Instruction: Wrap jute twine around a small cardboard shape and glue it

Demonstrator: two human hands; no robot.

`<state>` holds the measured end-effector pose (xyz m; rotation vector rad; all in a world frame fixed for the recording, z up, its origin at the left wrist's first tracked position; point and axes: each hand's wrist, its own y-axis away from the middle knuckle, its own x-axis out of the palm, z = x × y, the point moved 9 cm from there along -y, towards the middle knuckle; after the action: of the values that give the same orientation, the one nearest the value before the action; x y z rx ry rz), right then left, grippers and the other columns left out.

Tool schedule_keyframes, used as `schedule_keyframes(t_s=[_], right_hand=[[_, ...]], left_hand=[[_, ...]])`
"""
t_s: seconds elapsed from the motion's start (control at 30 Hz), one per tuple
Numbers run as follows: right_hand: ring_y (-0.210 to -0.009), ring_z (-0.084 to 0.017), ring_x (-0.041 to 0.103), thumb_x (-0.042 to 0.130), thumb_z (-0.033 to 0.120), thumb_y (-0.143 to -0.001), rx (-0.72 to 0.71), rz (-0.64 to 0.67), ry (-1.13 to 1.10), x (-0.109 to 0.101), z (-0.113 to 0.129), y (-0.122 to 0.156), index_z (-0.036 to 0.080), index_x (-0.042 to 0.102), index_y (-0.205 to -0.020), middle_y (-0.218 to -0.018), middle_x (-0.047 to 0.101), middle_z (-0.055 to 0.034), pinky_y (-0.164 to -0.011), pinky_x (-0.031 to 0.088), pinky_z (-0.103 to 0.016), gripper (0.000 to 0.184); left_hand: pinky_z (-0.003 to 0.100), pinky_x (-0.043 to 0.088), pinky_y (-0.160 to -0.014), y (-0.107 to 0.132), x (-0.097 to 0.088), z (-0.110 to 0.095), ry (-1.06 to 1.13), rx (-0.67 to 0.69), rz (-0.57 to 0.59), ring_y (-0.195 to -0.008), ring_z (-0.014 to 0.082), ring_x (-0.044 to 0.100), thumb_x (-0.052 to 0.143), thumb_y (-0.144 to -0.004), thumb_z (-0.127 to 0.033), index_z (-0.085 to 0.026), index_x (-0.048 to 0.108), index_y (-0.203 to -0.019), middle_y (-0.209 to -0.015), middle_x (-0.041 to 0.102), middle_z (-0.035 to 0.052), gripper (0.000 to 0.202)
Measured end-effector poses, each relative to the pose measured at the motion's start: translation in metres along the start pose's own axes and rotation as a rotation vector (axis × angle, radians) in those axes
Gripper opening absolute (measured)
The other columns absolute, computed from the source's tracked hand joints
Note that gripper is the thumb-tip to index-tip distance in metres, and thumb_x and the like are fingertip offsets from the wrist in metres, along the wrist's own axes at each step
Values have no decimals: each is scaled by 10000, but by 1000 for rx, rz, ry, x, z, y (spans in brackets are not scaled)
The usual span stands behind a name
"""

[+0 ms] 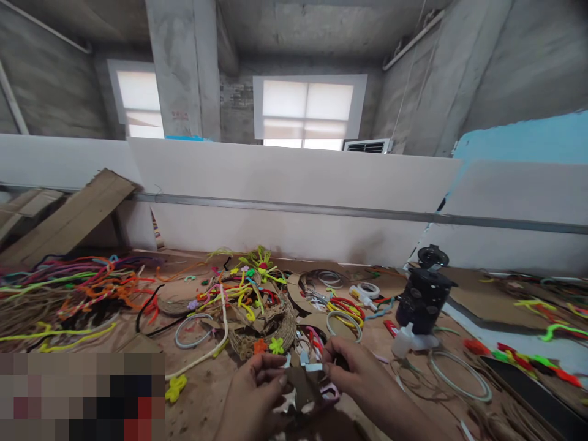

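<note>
At the front middle of the table, both hands work at a small brown cardboard piece (302,387). My left hand (257,389) comes in from the left, its thumb and fingers closed on the piece's edge. My right hand (361,372) is closed in a pinch at a short white strip (314,367) by the upper right of the cardboard. Its fingertips partly cover the strip. Just beyond them sits a coiled twine wreath (287,327), with an orange flower (260,346) and a yellow flower (277,346) of fuzzy stems by its rim.
Coloured fuzzy stems (105,288) pile up at the left. A dark lidded cup (422,300) stands at the right, beside a small translucent bottle (403,340). Pale rings (459,375) lie around. White panels (294,226) rise behind the table. The lower left corner is pixelated.
</note>
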<state>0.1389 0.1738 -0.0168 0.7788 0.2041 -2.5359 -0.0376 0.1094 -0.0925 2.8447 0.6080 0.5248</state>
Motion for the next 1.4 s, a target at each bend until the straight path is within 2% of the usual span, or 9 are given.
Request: schedule_keyframes(t_s=[0.3, 0.4, 0.5, 0.63, 0.77, 0.87, 1.13, 1.27, 1.4], right_hand=[[-686, -176, 496, 507, 197, -784, -35, -89, 56, -22, -5, -7, 199, 555, -784, -703, 536, 15, -617, 328, -275, 48], [-665, -178, 499, 507, 271, -823, -55, -133, 66, -29, -8, -9, 210, 527, -755, -669, 519, 24, -608, 311, -278, 93], [-659, -172, 502, 534, 230, -777, -64, -169, 106, -31, -11, -9, 209, 544, -770, -687, 542, 22, -598, 311, -276, 24], [-673, -161, 539, 577, 219, -725, -59, -78, -25, -14, -16, -12, 198, 651, -940, -830, 638, -3, -606, 361, -269, 229], [-678, -181, 599, 627, 391, -741, 34, 86, -281, 14, -28, -15, 186, 691, -882, -752, 622, -4, -620, 451, -280, 257], [-590, -153, 553, 661, 409, -698, 58, 109, -345, 22, -33, -16, 186, 669, -825, -692, 581, 21, -565, 448, -267, 257], [-713, -178, 567, 625, 316, -789, -94, 55, -104, 6, -4, -4, 189, 694, -814, -749, 617, -2, -640, 425, -266, 147], [-803, -199, 575, 627, 319, -841, -179, 59, -31, 4, 12, 3, 204, 696, -797, -805, 642, -11, -727, 413, -285, 141], [-973, -225, 607, 654, 336, -886, -352, 114, -83, 12, 28, 8, 219, 705, -802, -924, 681, -28, -868, 425, -312, 153]], left_hand=[[248, 463, -590, 1, -4, -8, -34, -15, 15, -660, 186, 678, 870, -528, -259, -146, 699, -838, -713, 744, 58, 371], [260, 457, -589, 2, -3, -7, -28, -15, 15, -665, 203, 684, 900, -519, -284, -162, 700, -814, -722, 738, 66, 377], [272, 460, -598, 3, 0, -7, -18, -12, 24, -657, 208, 676, 931, -498, -308, -166, 699, -791, -713, 727, 67, 400], [279, 469, -622, 7, 7, -8, -6, 2, 65, -654, 205, 668, 957, -489, -330, -158, 710, -784, -694, 718, 64, 421], [269, 476, -644, 10, 12, -7, -14, 45, 106, -666, 187, 662, 959, -517, -327, -148, 734, -786, -704, 726, 60, 393], [257, 469, -639, 10, 14, -3, -22, 63, 132, -662, 170, 646, 934, -536, -293, -143, 748, -763, -709, 733, 59, 330], [292, 509, -683, 18, 23, 2, -37, -108, 271, -710, 211, 694, 810, -623, -309, -162, 785, -783, -740, 748, 67, 219], [271, 487, -638, 20, 24, 2, -87, -158, 262, -673, 190, 671, 817, -659, -412, -186, 774, -850, -762, 733, 51, 299], [204, 406, -560, 18, 28, 6, -66, -147, 285, -603, 119, 570, 893, -601, -510, -182, 781, -860, -744, 692, 20, 432]])
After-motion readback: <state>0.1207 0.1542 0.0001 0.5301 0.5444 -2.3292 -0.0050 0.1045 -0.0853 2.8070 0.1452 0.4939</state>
